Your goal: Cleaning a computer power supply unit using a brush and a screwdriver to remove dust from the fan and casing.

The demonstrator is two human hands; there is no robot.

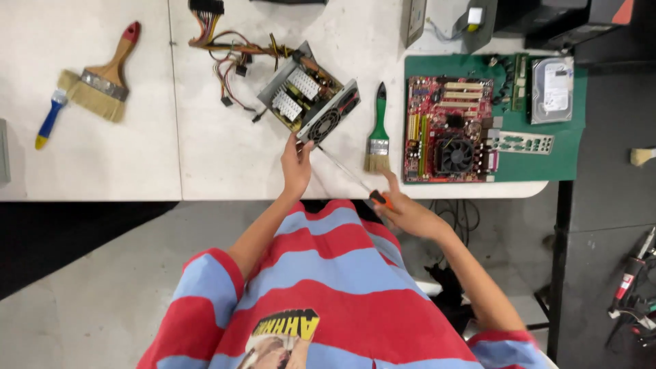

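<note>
An opened computer power supply (307,101) lies on the white table (205,157), its fan facing the near edge and its bundle of coloured cables (236,51) trailing to the far left. My left hand (296,164) rests against its near corner, steadying it. In my right hand (403,208) is a long screwdriver (345,172) with an orange and black handle. The thin shaft reaches up and left, with its tip at the power supply's near corner next to my left fingers.
A green-handled brush (378,133) lies right of the power supply. A red motherboard (447,130), a hard drive (552,89) and a metal port plate (523,142) sit on a green mat (567,154). A wide wooden brush (102,78) and a blue-handled brush (49,119) lie far left.
</note>
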